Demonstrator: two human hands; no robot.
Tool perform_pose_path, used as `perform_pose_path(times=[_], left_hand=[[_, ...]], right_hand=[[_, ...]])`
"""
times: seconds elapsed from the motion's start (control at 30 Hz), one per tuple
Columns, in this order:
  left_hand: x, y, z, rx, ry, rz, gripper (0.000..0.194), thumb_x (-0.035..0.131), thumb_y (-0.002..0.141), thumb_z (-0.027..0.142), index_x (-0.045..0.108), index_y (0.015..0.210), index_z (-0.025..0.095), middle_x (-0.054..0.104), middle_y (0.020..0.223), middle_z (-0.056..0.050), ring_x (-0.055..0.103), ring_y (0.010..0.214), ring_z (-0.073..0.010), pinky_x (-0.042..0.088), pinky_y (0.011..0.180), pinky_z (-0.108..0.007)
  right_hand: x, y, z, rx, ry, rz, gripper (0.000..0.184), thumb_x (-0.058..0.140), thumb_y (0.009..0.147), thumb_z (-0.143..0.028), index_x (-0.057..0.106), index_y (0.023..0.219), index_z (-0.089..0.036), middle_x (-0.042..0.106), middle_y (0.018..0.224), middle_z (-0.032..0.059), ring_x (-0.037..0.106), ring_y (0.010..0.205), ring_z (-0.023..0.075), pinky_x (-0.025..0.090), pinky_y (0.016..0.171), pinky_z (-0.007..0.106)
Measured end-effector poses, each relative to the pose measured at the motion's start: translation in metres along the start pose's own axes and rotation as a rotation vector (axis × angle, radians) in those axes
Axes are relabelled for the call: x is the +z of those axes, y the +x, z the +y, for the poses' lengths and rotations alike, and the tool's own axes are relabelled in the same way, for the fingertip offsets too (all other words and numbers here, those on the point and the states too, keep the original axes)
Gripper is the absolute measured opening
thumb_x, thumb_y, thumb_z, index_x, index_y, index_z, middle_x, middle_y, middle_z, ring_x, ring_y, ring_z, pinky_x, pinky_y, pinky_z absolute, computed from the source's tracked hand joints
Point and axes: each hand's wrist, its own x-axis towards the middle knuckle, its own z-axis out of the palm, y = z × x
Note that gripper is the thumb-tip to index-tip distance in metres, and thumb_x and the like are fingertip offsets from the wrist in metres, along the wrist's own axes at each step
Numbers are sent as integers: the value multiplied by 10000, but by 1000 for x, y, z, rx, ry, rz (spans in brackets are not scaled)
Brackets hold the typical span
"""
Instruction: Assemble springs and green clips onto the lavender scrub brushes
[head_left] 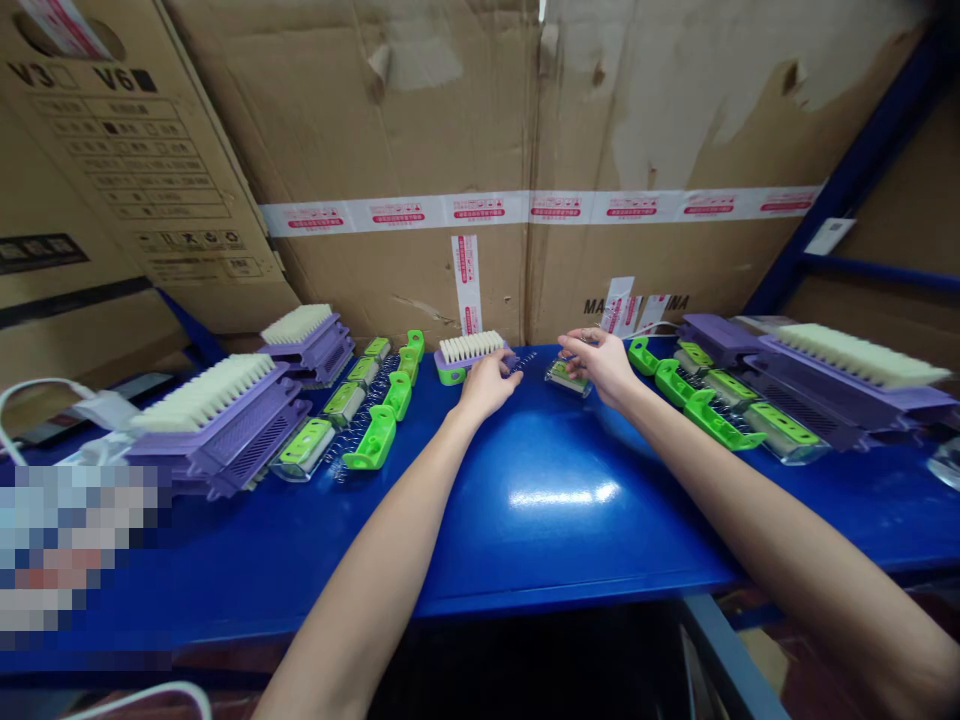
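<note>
A purple brush with cream bristles [471, 347] and a green end cap [451, 377] lies bristles up near the back of the blue table. My left hand [489, 384] is closed around its near right side. Just right of those fingers a thin coil spring [527, 360] shows. My right hand [600, 362] hovers over a small clear block with a green top [567, 377]. Its fingers are bent together, and what they pinch, if anything, is too small to make out.
Purple brushes [206, 392] stand stacked at left, with more brushes [855, 357] at right. Green curved caps [379, 438], springs and clear green-topped blocks [304, 447] line both sides. Cardboard [405, 130] walls the back; a white cable [37, 385] lies left.
</note>
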Motion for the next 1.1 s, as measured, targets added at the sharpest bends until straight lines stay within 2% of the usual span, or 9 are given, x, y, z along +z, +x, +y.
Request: perform_pose_path(times=[0.2, 0.43, 0.5, 0.57, 0.7, 0.8, 0.9, 1.0, 1.1], left_hand=[[-1, -1, 3, 41, 30, 56, 424, 650, 768, 192, 569, 1181, 135, 622, 1080, -87, 625, 762, -125, 495, 798, -266], [-5, -13, 13, 203, 295, -59, 285, 576, 838, 277, 601, 1113, 206, 657, 1047, -47, 630, 914, -187, 491, 792, -291], [-5, -16, 17, 255, 358, -99, 269, 533, 874, 350, 606, 1094, 214, 659, 1039, -46, 632, 920, -191, 489, 781, -290], [-6, -19, 22, 306, 412, -123, 353, 502, 878, 486, 617, 1062, 207, 662, 1017, -54, 637, 905, -203, 491, 761, -295], [-5, -23, 29, 412, 538, -186, 598, 533, 741, 718, 639, 964, 174, 665, 949, -84, 640, 891, -253, 497, 738, -322], [-4, -22, 31, 426, 607, -217, 512, 539, 788, 648, 641, 929, 167, 667, 953, -94, 640, 906, -253, 497, 733, -316], [-3, -20, 30, 336, 662, -186, 343, 495, 887, 472, 642, 945, 167, 675, 942, -94, 651, 897, -244, 495, 719, -309], [-4, -18, 27, 252, 690, -172, 307, 469, 907, 412, 647, 949, 166, 680, 900, -94, 661, 872, -251, 496, 717, -324], [-5, -18, 26, 236, 698, -192, 288, 460, 909, 382, 651, 954, 171, 680, 905, -96, 661, 886, -252, 496, 737, -333]], right_hand=[[0, 0, -1, 9, 54, -11, 315, 748, 674, -256, 514, 872, -183, 629, 616, 2, 557, 455, 103, 481, 419, 213], [-1, 1, 1, 13, 69, -11, 290, 729, 686, -260, 510, 862, -186, 629, 632, 9, 581, 497, 116, 501, 452, 222], [-2, 2, 1, 12, 72, -15, 274, 718, 698, -281, 515, 854, -187, 629, 640, 9, 584, 502, 115, 502, 457, 223], [-2, 3, 2, 11, 75, -19, 260, 705, 711, -302, 521, 852, -187, 627, 646, 9, 588, 506, 116, 506, 460, 227], [-4, 4, 2, 13, 80, -20, 240, 681, 725, -304, 526, 863, -183, 623, 650, 9, 590, 505, 119, 507, 463, 236], [-4, 4, 2, 17, 75, -22, 232, 672, 728, -303, 524, 862, -184, 621, 651, 9, 593, 510, 120, 505, 465, 233], [-4, 4, 2, 17, 73, -20, 215, 659, 732, -294, 522, 857, -185, 616, 646, 7, 587, 504, 118, 503, 465, 234], [-3, 4, 3, 14, 70, -18, 204, 650, 731, -286, 523, 853, -185, 615, 646, 8, 582, 500, 118, 499, 459, 235], [-3, 3, 2, 11, 60, -22, 213, 657, 722, -291, 520, 848, -188, 615, 648, 8, 582, 505, 118, 499, 462, 235]])
